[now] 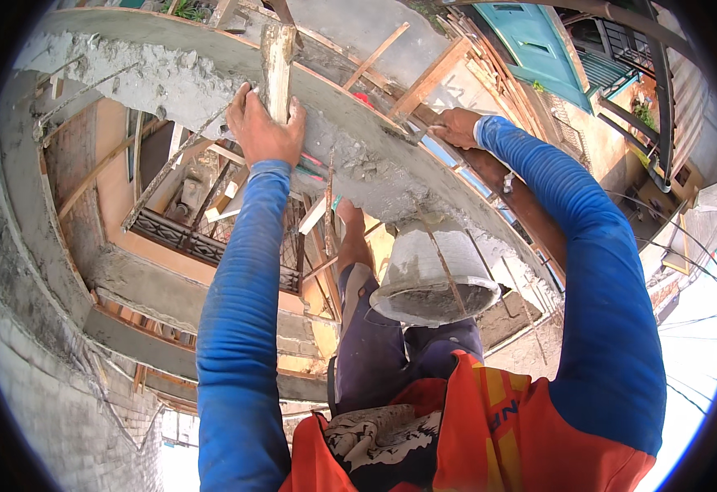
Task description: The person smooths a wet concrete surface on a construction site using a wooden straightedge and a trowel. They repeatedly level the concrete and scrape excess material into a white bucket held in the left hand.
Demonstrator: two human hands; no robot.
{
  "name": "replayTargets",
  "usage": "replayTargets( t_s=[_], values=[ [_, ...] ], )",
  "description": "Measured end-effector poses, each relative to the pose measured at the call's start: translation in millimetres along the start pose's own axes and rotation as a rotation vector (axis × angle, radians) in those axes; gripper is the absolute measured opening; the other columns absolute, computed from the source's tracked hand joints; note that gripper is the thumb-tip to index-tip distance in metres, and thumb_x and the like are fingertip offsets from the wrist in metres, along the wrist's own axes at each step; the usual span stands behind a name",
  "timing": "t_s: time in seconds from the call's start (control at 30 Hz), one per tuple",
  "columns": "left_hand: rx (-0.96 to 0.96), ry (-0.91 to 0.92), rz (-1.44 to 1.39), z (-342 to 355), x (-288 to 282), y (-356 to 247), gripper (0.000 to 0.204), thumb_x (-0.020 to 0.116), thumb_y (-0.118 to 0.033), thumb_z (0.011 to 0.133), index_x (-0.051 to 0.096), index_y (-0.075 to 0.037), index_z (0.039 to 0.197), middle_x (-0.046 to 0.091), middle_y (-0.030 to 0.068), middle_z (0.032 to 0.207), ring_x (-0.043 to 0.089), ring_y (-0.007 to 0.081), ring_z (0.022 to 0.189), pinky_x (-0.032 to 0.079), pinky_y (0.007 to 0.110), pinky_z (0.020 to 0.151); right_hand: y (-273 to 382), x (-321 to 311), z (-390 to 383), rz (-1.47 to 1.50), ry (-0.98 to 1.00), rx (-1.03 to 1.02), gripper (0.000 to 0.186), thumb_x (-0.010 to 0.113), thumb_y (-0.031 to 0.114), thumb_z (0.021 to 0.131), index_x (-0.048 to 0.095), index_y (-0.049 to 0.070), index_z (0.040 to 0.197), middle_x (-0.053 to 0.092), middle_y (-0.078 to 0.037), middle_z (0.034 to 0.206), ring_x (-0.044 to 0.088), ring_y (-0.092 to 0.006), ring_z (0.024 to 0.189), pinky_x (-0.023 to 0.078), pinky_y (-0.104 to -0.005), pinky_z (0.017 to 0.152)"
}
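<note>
My left hand (266,129) is closed around the lower end of a short, cement-smeared piece of wood (277,72), on the rough grey concrete beam (358,152). Farther right, my right hand (457,128) has its fingers curled at the upper end of a long brown board (530,215) along the beam's far side; the fingertips are partly hidden. Between my arms, a cement-coated bucket (436,266) sits against the beam's near side, its wide rim toward me. Thin steel rods (447,272) stick out near it.
One sandalled foot (348,215) shows below the beam. To the left, an opening drops to a lower level with a railing (198,239) and loose timber. Stacked planks (498,78) lie beyond my right hand, near a teal panel (532,49). Wires cross at the right.
</note>
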State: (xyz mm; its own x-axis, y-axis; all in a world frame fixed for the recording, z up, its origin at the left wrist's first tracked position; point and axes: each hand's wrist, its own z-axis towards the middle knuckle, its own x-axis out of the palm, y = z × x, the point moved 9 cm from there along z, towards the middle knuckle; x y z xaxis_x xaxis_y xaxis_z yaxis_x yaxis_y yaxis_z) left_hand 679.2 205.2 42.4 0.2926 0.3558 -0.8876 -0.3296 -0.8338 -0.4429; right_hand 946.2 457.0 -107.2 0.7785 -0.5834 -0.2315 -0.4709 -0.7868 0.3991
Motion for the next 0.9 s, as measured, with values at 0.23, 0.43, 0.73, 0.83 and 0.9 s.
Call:
replayTargets(
  t_s=[0.23,0.43,0.73,0.83,0.9],
  values=[
    [-0.013,0.021,0.008,-1,-1,7,0.054,0.076,-0.034,0.084,0.057,0.006,0.115,0.046,0.027,0.145,0.037,0.0458,0.138,0.026,0.057,0.119,53,20,-47,-0.168,-0.074,-0.17,0.041,0.049,0.03,0.099,0.065,-0.007,0.106,0.069,-0.029,0.097,0.067,-0.0473,0.098,0.053,-0.0524,0.088],
    [0.004,0.024,0.005,-2,-2,3,0.054,0.076,-0.034,0.084,0.056,0.006,0.115,0.045,0.0268,0.144,0.037,0.0458,0.138,0.026,0.057,0.12,31,-13,-39,-0.089,-0.075,-0.026,0.04,0.056,0.032,0.097,0.067,-0.006,0.104,0.07,-0.03,0.095,0.069,-0.0468,0.093,0.055,-0.0517,0.084],
    [-0.014,0.009,0.009,0,-2,10,0.057,0.075,-0.034,0.085,0.055,0.008,0.118,0.046,0.0272,0.144,0.036,0.047,0.138,0.028,0.057,0.118,50,-16,-38,-0.172,0.128,-0.122,0.04,0.053,0.029,0.099,0.061,-0.006,0.117,0.07,-0.026,0.093,0.068,-0.0456,0.092,0.054,-0.0523,0.084],
    [0.001,0.02,0.006,2,1,0,0.056,0.075,-0.034,0.085,0.056,0.008,0.117,0.045,0.0274,0.144,0.035,0.0465,0.138,0.028,0.057,0.118,29,-8,-20,-0.319,0.146,-0.136,0.046,0.047,0.034,0.102,0.061,-0.009,0.115,0.072,-0.025,0.09,0.07,-0.0437,0.085,0.056,-0.0495,0.08],
    [0.002,0.037,-0.015,2,7,-6,0.055,0.075,-0.034,0.085,0.056,0.008,0.116,0.045,0.0277,0.145,0.035,0.0461,0.138,0.028,0.057,0.118,23,18,10,-0.537,-0.025,-0.248,0.051,0.044,0.036,0.103,0.066,-0.01,0.103,0.073,-0.022,0.083,0.073,-0.0392,0.077,0.058,-0.0469,0.076]
  ],
)
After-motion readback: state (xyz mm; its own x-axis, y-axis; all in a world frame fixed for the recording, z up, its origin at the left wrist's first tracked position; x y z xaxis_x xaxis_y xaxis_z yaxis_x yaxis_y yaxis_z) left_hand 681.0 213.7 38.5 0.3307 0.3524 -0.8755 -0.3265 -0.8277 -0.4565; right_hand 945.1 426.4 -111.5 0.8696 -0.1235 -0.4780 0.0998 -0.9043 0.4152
